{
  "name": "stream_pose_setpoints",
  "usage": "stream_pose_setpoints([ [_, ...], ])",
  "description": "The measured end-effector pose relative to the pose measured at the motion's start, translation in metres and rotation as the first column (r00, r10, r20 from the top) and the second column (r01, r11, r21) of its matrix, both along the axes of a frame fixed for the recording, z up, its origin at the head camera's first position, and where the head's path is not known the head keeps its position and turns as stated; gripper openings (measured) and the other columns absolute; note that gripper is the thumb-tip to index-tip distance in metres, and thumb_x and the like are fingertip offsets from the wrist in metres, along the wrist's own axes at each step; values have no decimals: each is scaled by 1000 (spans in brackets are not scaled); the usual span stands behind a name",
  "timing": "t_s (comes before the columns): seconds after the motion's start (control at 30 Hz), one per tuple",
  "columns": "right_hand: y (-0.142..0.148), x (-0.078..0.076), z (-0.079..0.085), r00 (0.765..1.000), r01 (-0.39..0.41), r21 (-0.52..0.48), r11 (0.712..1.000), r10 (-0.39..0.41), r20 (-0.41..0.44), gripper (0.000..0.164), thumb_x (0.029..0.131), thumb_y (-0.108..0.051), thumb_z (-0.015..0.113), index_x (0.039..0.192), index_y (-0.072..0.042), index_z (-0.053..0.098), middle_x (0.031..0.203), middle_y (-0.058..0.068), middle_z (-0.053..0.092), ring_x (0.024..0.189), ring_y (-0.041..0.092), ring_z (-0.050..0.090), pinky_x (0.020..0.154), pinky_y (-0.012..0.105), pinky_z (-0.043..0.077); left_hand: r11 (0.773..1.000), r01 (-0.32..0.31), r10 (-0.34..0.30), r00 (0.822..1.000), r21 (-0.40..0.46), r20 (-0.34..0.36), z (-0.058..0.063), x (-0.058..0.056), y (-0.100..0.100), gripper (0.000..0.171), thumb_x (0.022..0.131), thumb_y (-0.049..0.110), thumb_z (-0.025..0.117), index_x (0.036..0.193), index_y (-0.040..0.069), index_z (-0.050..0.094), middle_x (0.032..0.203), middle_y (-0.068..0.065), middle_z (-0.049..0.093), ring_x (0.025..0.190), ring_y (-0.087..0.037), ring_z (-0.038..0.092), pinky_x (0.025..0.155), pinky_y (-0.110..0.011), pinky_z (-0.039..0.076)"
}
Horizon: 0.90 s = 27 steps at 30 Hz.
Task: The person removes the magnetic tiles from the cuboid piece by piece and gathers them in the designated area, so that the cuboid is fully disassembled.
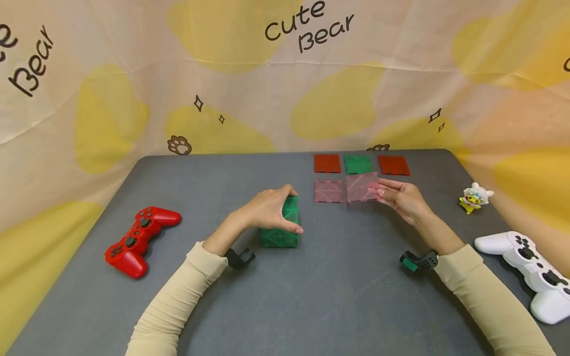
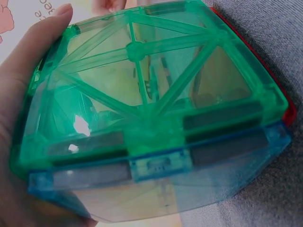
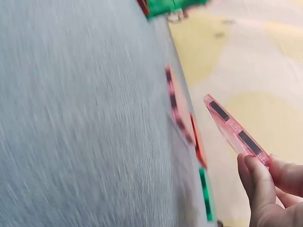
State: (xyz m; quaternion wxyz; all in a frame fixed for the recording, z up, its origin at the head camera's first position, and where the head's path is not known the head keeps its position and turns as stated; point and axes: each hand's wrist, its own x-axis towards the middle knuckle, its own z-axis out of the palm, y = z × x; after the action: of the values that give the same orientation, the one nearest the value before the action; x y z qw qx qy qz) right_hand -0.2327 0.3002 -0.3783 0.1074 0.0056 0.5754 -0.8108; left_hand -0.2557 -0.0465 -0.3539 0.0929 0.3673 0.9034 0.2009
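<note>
My left hand (image 1: 269, 208) curves round a small box of see-through magnetic tiles (image 1: 279, 237) standing on the table. Up close in the left wrist view, the box has a green tile (image 2: 137, 52) on one face, a blue tile (image 2: 165, 189) along an adjoining one, and a red edge at the right. Between thumb and fingers, my right hand (image 1: 404, 200) pinches a pink magnetic tile (image 1: 359, 188) by its right edge. In the right wrist view, dark magnets show along that tile's rim, and it is held off the table. Another pink tile (image 1: 328, 192) lies just to its left.
Behind the pink tiles lie two red tiles (image 1: 327, 163) with a green tile (image 1: 358, 164) between them. A red game controller (image 1: 141, 240) is at the left, a white controller (image 1: 530, 272) at the right, near a small figurine (image 1: 474, 198). Patterned cloth (image 1: 249, 123) hangs behind the table.
</note>
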Motion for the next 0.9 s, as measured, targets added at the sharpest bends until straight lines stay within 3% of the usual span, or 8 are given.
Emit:
stream_pose_setpoints([
  [0.3,17,-16,-11,995,59,0,998,-58,75,64,90,11,45,141,14,7,84,3,72,79,11,69,71,23,54,1000,11,-11,1000,-12,-10,0,-1,0,79,67,59,70,123,12,43,93,2,56,73,-14,52,62,-27,41],
  [0.47,16,-20,-13,994,47,168,985,-63,94,59,90,10,46,139,16,14,80,-5,70,77,5,67,72,20,53,1000,13,-14,1000,-27,-15,2,0,0,79,67,60,70,124,12,42,98,2,57,77,-14,53,65,-27,42],
  [0.57,14,-22,-12,995,41,349,936,-71,74,54,89,5,51,136,17,25,76,-11,68,75,0,66,73,20,52,999,14,-15,1000,-36,-21,4,2,0,80,67,60,70,124,12,42,100,2,58,80,-14,54,68,-28,44],
  [0.67,13,-23,-12,997,50,550,833,-71,17,50,89,-2,56,131,16,37,81,-6,69,73,-4,64,73,20,52,999,19,-20,999,-38,-32,6,3,0,81,67,60,70,125,11,43,102,1,58,81,-14,54,69,-30,45],
  [0.7,13,-23,-12,998,58,624,780,-66,-9,47,89,-5,58,128,16,42,85,0,70,73,-4,63,72,19,52,999,20,-22,999,-39,-39,6,3,1,81,67,60,70,125,10,44,101,1,58,81,-14,54,70,-30,46],
  [0.8,11,-23,-10,995,99,806,584,-45,-89,44,87,-14,63,122,11,53,102,19,68,79,2,62,68,17,52,999,30,-33,997,-39,-76,7,3,1,81,67,60,70,125,8,46,104,0,60,80,-13,54,79,-35,46],
  [0.9,9,-21,-8,988,144,907,397,-13,-151,41,85,-18,65,116,9,59,107,28,63,81,20,64,64,22,51,999,39,-43,992,-39,-115,7,3,1,81,66,60,70,124,7,49,108,-2,61,81,-13,55,88,-39,44],
])
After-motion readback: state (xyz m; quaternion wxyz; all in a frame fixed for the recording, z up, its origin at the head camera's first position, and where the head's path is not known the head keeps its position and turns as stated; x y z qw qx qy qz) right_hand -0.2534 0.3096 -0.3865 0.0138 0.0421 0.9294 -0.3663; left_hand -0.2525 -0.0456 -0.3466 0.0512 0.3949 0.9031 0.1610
